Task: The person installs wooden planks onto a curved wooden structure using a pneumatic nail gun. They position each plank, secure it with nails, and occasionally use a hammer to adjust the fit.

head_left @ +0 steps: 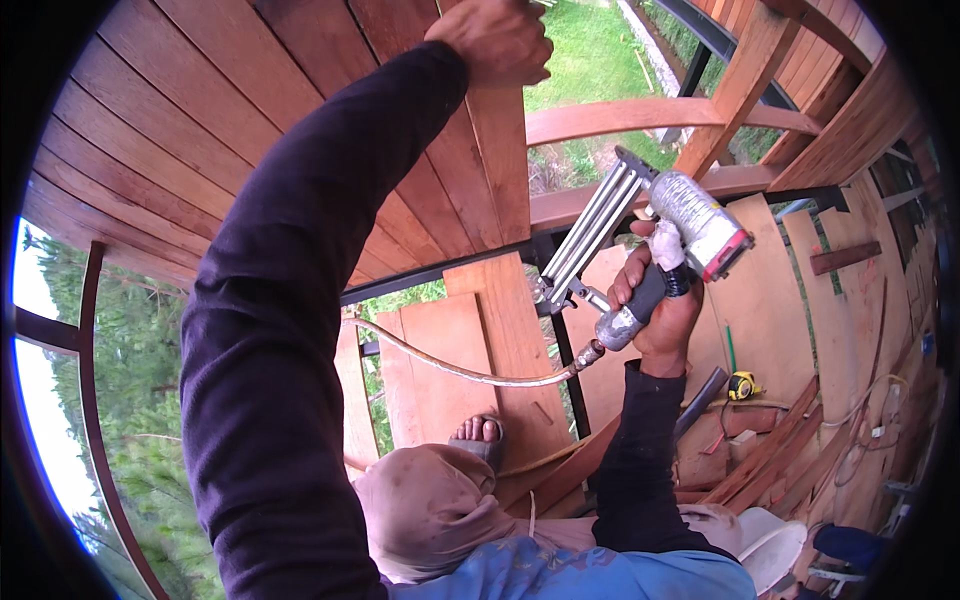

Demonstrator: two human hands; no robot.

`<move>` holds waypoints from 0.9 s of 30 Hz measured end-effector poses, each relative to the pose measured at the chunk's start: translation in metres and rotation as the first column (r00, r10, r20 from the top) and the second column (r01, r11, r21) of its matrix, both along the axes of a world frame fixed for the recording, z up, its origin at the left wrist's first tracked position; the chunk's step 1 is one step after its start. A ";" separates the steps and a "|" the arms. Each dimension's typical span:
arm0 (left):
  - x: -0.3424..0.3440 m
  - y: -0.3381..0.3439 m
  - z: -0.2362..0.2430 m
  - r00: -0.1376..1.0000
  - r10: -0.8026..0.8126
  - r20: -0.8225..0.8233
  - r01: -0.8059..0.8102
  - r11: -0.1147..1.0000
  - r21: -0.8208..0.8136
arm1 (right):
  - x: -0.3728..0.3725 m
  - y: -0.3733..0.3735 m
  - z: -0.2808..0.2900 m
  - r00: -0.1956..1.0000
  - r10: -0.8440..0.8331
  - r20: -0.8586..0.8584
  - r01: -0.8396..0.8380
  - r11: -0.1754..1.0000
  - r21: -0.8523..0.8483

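Note:
My right hand [665, 320] is wrapped round the handle of a pneumatic nail gun [698, 215] with a scuffed silver body and a red end cap. Its long metal magazine [595, 225] slants toward the wooden planks [400, 190]. From the handle's base a worn air hose [470, 378] curves off to the left. At the top of the view, my left hand [490, 42] is closed at the outer edge of the last plank [497, 170]. Its fingers curl past that edge, and whatever lies inside them is hidden.
Curved wooden beams [625, 118] cross an open gap above grass [585, 50]. Below, my sandalled foot [480, 435] stands on loose boards [430, 345] with gaps beside them. At right lie a yellow tape measure [742, 385], wood strips [765, 455] and a cable [865, 400].

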State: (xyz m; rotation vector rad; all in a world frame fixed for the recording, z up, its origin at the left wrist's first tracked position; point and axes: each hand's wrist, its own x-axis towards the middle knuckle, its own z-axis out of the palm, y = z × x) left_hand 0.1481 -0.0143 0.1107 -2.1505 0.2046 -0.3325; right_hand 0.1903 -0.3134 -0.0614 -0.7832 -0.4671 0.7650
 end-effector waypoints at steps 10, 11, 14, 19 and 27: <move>0.005 0.010 -0.010 1.000 0.018 0.019 -0.019 0.999 0.044 | 0.038 0.033 0.138 0.860 0.028 0.509 -0.117 0.983 0.144; 0.004 0.009 -0.008 0.999 0.032 0.005 -0.032 0.998 0.052 | 0.037 0.037 0.148 0.813 -0.009 0.582 -0.057 0.994 0.096; 0.001 0.008 -0.004 0.999 -0.023 0.031 0.021 0.998 0.052 | 0.040 0.053 0.168 0.567 -0.094 0.818 0.119 0.992 0.032; -0.006 0.014 0.003 0.998 -0.065 0.027 0.062 0.993 0.102 | 0.033 0.072 0.190 0.380 -0.144 0.914 0.198 0.978 0.072; -0.012 0.012 0.002 0.983 -0.139 0.123 0.129 0.988 0.083 | 0.033 0.083 0.200 0.183 -0.154 0.971 0.258 0.961 0.104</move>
